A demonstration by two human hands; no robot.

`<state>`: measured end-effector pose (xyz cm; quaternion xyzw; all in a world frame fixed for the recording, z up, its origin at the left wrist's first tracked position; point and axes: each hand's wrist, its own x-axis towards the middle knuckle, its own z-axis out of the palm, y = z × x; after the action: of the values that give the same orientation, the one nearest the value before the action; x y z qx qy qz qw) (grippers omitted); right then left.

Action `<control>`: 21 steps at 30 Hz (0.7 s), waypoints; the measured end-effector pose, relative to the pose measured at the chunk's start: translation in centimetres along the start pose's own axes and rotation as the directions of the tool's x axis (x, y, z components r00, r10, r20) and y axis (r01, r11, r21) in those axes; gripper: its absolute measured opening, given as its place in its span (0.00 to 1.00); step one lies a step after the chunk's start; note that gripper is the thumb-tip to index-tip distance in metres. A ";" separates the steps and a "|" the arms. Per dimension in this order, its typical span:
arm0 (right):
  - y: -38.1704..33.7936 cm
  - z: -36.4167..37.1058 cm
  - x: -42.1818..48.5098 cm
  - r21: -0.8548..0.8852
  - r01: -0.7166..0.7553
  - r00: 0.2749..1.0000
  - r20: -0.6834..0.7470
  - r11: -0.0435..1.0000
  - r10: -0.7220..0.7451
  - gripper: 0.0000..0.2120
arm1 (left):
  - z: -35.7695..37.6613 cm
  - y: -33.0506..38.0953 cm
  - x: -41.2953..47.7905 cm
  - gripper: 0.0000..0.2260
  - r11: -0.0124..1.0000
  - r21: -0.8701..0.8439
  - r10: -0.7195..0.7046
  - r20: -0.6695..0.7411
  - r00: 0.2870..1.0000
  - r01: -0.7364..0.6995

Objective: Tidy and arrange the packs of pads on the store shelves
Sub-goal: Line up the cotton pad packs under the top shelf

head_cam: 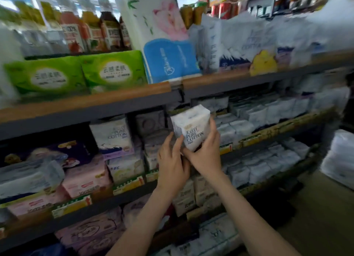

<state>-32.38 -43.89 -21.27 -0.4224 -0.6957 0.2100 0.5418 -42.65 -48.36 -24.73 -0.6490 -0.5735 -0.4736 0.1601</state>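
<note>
**Pack in hand, slot still to pick**

Your left hand (172, 165) sits nearest you, fingers straight and touching the lower left edge of the white pack (191, 129); it steadies and does not grip. Your right hand (207, 156) does the holding, its fingers curled round the pack's right side and bottom.

The pack is off the shelf, upright and tipped slightly, in the air just in front of the middle shelf (126, 187), above its front edge.

Behind your hands, on that shelf, stand grey packs (151, 125). To the left of them stands a matching pack (113, 135) with the same "PURE COTTON" print. Farther up, green packs (113, 71) line the top shelf (95, 102).

You look to be mid-placement: the pack is picked up but not yet set down. The next move likely calls for carrying it left to its twin, keeping the print facing out, and sliding it in square without knocking its neighbours.
</note>
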 end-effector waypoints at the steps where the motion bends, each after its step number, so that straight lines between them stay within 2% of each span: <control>1: 0.8 -1.6 0.3 0.030 -0.046 0.999 -0.013 0.998 0.047 0.52 | 0.7 1.2 0.4 0.23 0.998 -0.051 0.034 0.053 0.998 -0.031; 4: 3.8 -5.8 1.2 0.138 -0.211 0.976 -0.024 0.968 0.216 0.50 | 3.4 4.4 1.2 0.26 0.988 -0.127 0.108 0.184 0.977 -0.086; 9: 10.3 -12.5 2.2 0.311 -0.432 0.898 0.069 0.846 0.434 0.51 | 9.5 10.0 2.2 0.25 0.978 -0.191 0.146 0.311 0.939 -0.089; 13: 15.7 -19.1 3.8 0.382 -0.464 0.871 0.033 0.799 0.490 0.48 | 15.5 15.2 3.5 0.26 0.972 -0.229 0.133 0.380 0.915 -0.046; 15: 18.4 -23.0 5.1 0.402 -0.464 0.862 -0.003 0.790 0.508 0.49 | 18.8 17.6 4.3 0.26 0.976 -0.217 0.104 0.400 0.910 -0.017; 18: 21.9 -28.9 7.7 0.411 -0.446 0.855 -0.068 0.795 0.514 0.49 | 23.4 20.1 5.5 0.23 0.987 -0.160 0.065 0.411 0.909 0.002; 21: 25.2 -32.9 10.0 0.407 -0.451 0.854 -0.063 0.794 0.517 0.46 | 26.5 21.1 6.9 0.19 0.999 -0.035 -0.007 0.405 0.914 0.024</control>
<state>6.74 -27.21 -23.77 -0.4907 -0.4609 0.4348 0.5981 -13.08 -30.48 -25.44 -0.7314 -0.5898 -0.3416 0.0214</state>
